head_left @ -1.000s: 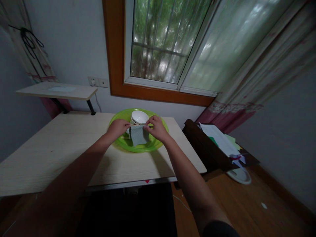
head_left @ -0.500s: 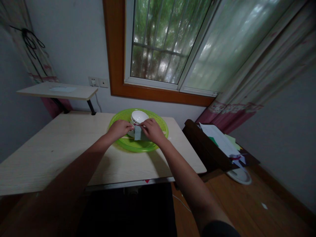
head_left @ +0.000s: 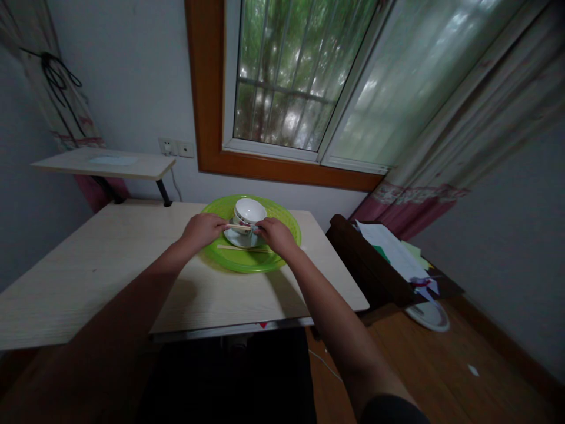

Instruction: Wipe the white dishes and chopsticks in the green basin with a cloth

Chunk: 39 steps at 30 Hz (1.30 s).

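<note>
My left hand (head_left: 203, 229) is closed on one end of a pale wooden chopstick (head_left: 239, 227), which is held level over the green basket (head_left: 253, 268). At its other end my right hand (head_left: 274, 234) pinches a small grey-blue cloth (head_left: 255, 229) around it; most of the cloth is hidden by the fingers. Just behind the chopstick, white bowls (head_left: 250, 209) with a dark patterned band appear stacked. They stand on a white plate (head_left: 238, 239) in the basket. Another chopstick (head_left: 242, 248) lies in the basket's near part, its right end close to my right hand.
The basket stands on a light wooden desk (head_left: 119, 265) against the wall under the window. A raised shelf (head_left: 106, 165) is at the desk's back left. On the right, a dark cabinet (head_left: 366, 265) bears papers (head_left: 388, 253), and a white round lid-like thing (head_left: 428, 316) is low beside it.
The cloth hung down between both hands; now it is bunched in my right hand, at the chopstick's right end. The chopstick now shows bare between my hands, and the plate is uncovered.
</note>
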Each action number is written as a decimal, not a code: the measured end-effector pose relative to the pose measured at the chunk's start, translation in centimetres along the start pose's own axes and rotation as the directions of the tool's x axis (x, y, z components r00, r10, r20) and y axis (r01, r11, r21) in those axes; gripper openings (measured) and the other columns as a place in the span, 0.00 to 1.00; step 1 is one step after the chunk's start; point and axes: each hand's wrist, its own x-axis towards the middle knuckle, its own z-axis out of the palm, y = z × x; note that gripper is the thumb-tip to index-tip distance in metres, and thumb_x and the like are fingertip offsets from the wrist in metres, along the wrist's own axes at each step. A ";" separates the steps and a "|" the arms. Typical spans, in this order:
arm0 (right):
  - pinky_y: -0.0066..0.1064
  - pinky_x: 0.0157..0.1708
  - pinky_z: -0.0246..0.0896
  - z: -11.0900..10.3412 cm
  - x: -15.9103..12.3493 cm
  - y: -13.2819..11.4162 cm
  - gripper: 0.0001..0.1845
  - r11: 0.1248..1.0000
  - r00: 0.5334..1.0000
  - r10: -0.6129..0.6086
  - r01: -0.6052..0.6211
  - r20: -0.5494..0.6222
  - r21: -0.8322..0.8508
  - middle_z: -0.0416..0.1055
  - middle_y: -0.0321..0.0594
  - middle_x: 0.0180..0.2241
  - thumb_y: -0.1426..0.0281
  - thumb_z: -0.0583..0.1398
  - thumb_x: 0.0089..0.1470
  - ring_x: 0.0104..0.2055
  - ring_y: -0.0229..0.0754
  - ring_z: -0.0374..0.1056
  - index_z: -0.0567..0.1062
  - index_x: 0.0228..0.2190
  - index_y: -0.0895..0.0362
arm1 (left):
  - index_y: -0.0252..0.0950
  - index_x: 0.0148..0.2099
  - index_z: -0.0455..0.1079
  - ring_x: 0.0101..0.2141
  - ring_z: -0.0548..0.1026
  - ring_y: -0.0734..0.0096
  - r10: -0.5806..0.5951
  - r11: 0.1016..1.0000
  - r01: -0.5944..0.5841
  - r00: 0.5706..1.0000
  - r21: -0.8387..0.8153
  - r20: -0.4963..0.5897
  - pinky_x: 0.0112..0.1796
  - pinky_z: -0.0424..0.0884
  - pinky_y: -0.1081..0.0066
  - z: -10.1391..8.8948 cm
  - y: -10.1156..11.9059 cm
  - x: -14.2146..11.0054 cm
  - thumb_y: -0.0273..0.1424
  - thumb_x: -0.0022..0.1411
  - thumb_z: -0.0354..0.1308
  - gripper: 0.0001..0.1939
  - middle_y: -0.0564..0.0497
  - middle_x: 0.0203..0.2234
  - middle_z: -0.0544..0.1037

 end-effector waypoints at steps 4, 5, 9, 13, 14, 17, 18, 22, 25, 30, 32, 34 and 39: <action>0.33 0.53 0.63 0.3 -0.1 1.8 0.13 0.999 0.999 0.043 -0.043 -0.014 0.015 0.82 0.49 0.50 0.69 0.64 0.71 0.53 0.48 0.74 0.83 0.53 0.58 | 0.44 0.50 0.87 0.51 0.82 0.51 -0.058 0.994 0.059 0.998 0.089 -0.009 0.48 0.73 0.62 -0.7 -2.4 -0.5 0.42 0.71 0.58 0.18 0.46 0.50 0.87; 0.33 0.53 0.63 0.5 -0.1 2.0 0.13 0.999 0.999 0.042 -0.042 -0.018 0.021 0.82 0.49 0.50 0.70 0.64 0.70 0.53 0.48 0.74 0.83 0.53 0.58 | 0.44 0.50 0.87 0.51 0.82 0.52 -0.066 0.993 0.066 0.998 0.095 -0.006 0.48 0.73 0.62 -0.8 -2.7 -0.6 0.42 0.71 0.57 0.18 0.46 0.50 0.87; 0.33 0.53 0.62 0.7 0.0 1.9 0.12 0.999 0.999 0.026 -0.025 -0.029 0.025 0.82 0.49 0.49 0.71 0.64 0.70 0.52 0.48 0.74 0.84 0.51 0.58 | 0.43 0.50 0.87 0.51 0.82 0.50 -0.055 0.991 0.053 0.998 0.125 0.015 0.48 0.73 0.61 -0.9 -2.5 -0.8 0.42 0.72 0.57 0.19 0.44 0.50 0.87; 0.33 0.52 0.63 0.7 0.4 0.3 0.11 0.999 0.999 -0.032 0.033 -0.012 0.040 0.82 0.49 0.47 0.70 0.65 0.69 0.51 0.47 0.75 0.84 0.50 0.59 | 0.43 0.47 0.88 0.50 0.82 0.49 -0.012 0.995 0.009 0.999 0.099 0.031 0.48 0.73 0.60 -0.3 -0.6 -0.6 0.41 0.71 0.58 0.17 0.44 0.47 0.87; 0.33 0.52 0.63 0.7 0.6 -0.2 0.12 0.997 0.999 -0.051 0.052 -0.009 0.051 0.82 0.49 0.47 0.70 0.65 0.69 0.51 0.47 0.75 0.84 0.51 0.59 | 0.44 0.46 0.88 0.49 0.82 0.49 0.000 0.997 -0.002 1.000 0.077 0.032 0.48 0.73 0.60 0.0 0.0 -0.5 0.41 0.71 0.58 0.16 0.44 0.46 0.88; 0.33 0.52 0.63 1.0 1.1 -1.7 0.13 0.990 0.994 -0.108 0.110 -0.024 0.091 0.81 0.50 0.49 0.68 0.65 0.70 0.52 0.47 0.75 0.83 0.53 0.58 | 0.44 0.46 0.88 0.48 0.82 0.51 0.039 0.999 -0.040 0.999 0.020 0.035 0.49 0.73 0.60 0.7 1.8 -0.1 0.41 0.71 0.59 0.16 0.44 0.45 0.88; 0.33 0.53 0.63 1.1 1.2 -2.1 0.14 0.987 0.992 -0.121 0.124 -0.032 0.100 0.81 0.51 0.50 0.67 0.64 0.71 0.52 0.47 0.75 0.83 0.53 0.58 | 0.44 0.46 0.88 0.48 0.82 0.51 0.049 0.999 -0.050 0.998 0.014 0.041 0.49 0.73 0.60 0.9 2.3 0.0 0.41 0.71 0.59 0.16 0.45 0.46 0.88; 0.34 0.53 0.64 1.5 1.4 -2.1 0.14 0.984 0.990 -0.134 0.137 -0.034 0.115 0.81 0.50 0.51 0.66 0.62 0.72 0.52 0.47 0.75 0.82 0.54 0.57 | 0.45 0.47 0.87 0.48 0.82 0.51 0.047 0.997 -0.050 0.997 0.050 0.065 0.48 0.73 0.60 0.8 2.2 0.1 0.42 0.72 0.58 0.17 0.46 0.46 0.87; 0.33 0.52 0.64 1.5 1.0 -0.5 0.14 0.989 0.995 -0.101 0.102 -0.014 0.103 0.82 0.49 0.50 0.68 0.64 0.70 0.51 0.48 0.76 0.83 0.54 0.56 | 0.45 0.47 0.88 0.49 0.82 0.49 0.001 0.995 -0.007 0.998 0.099 0.061 0.47 0.73 0.60 0.3 0.3 -0.3 0.43 0.72 0.58 0.17 0.46 0.47 0.88; 0.33 0.50 0.64 1.1 0.2 2.9 0.10 0.994 1.000 0.000 0.000 -0.003 0.110 0.83 0.49 0.48 0.70 0.66 0.68 0.50 0.48 0.76 0.84 0.48 0.58 | 0.42 0.49 0.88 0.51 0.82 0.45 -0.082 0.994 0.079 0.996 0.080 0.040 0.48 0.73 0.57 -1.0 -3.3 -0.9 0.42 0.70 0.57 0.19 0.42 0.49 0.87; 0.33 0.50 0.64 1.0 0.0 3.5 0.10 0.992 1.000 0.021 -0.019 -0.008 0.123 0.83 0.49 0.47 0.71 0.66 0.68 0.49 0.48 0.76 0.84 0.48 0.59 | 0.41 0.50 0.88 0.51 0.82 0.44 -0.094 0.992 0.089 0.994 0.092 0.047 0.48 0.73 0.56 -1.4 -4.0 -0.9 0.42 0.70 0.57 0.20 0.40 0.50 0.86; 0.34 0.51 0.64 0.9 0.0 3.8 0.10 0.992 1.000 0.020 -0.017 -0.023 0.128 0.83 0.49 0.47 0.71 0.66 0.67 0.49 0.47 0.76 0.84 0.48 0.58 | 0.39 0.49 0.87 0.51 0.81 0.43 -0.092 0.988 0.083 0.994 0.126 0.064 0.49 0.73 0.55 -1.6 -4.0 -0.8 0.42 0.70 0.56 0.20 0.39 0.49 0.86; 0.34 0.51 0.64 0.9 0.0 3.1 0.09 0.991 0.999 -0.009 0.014 -0.040 0.133 0.83 0.48 0.46 0.72 0.66 0.67 0.49 0.47 0.75 0.84 0.47 0.58 | 0.40 0.42 0.85 0.54 0.78 0.48 0.049 0.989 -0.060 0.995 0.138 0.086 0.54 0.72 0.58 -1.4 -2.5 -0.6 0.44 0.71 0.55 0.20 0.40 0.45 0.86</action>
